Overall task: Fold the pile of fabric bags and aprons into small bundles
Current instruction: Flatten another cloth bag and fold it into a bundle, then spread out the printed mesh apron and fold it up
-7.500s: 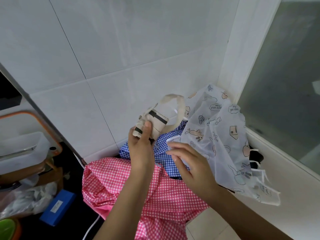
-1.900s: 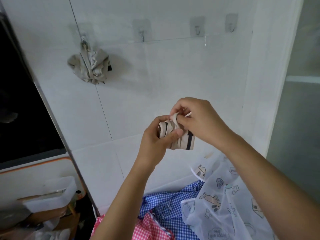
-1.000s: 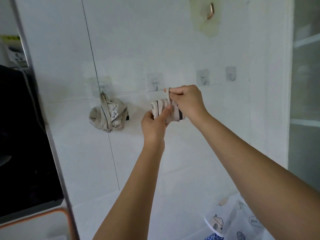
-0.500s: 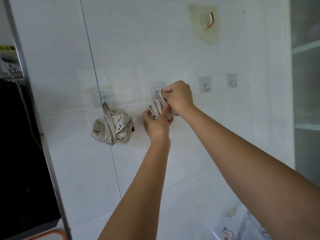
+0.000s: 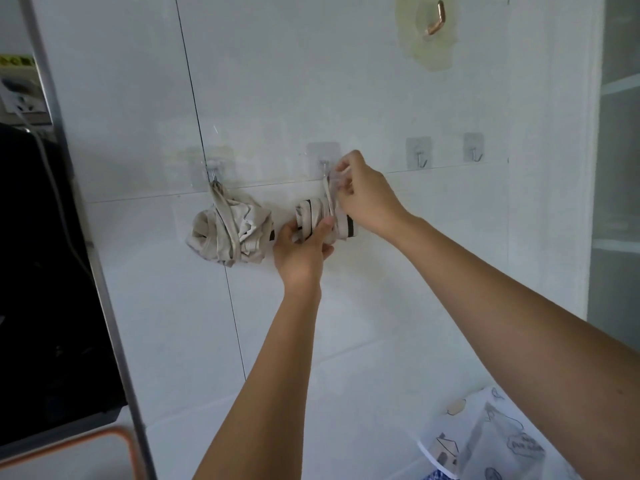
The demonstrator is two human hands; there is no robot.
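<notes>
Surface: a white tiled wall (image 5: pixel 346 81) fills most of the frame, crossed by thin dark grout lines
Room: dark panel (image 5: pixel 41 271) with a metal edge down the left side; power socket (image 5: pixel 22 102) at upper left; frosted pane (image 5: pixel 620 168) at far right
Clear stick-on hooks (image 5: pixel 419 154): four, in a row across the middle
Copper hook (image 5: pixel 434 20): one, upper right, on a yellowed patch
Bundles: two; the beige bundle (image 5: pixel 228 230) hangs by its strap from the leftmost hook, the striped bundle (image 5: pixel 311 213) sits at centre frame, just right of it and below the second hook
Left hand (image 5: pixel 301 247): grip closed round the striped bundle from underneath
Right hand (image 5: pixel 360 195): grip pinching the bundle's strap right at the second hook; whether the strap is over the hook cannot be told
Printed fabric (image 5: pixel 502 445): one piece, lower right corner, translucent white with cartoon drawings
Writing: a few words on the printed fabric, too small to read
</notes>
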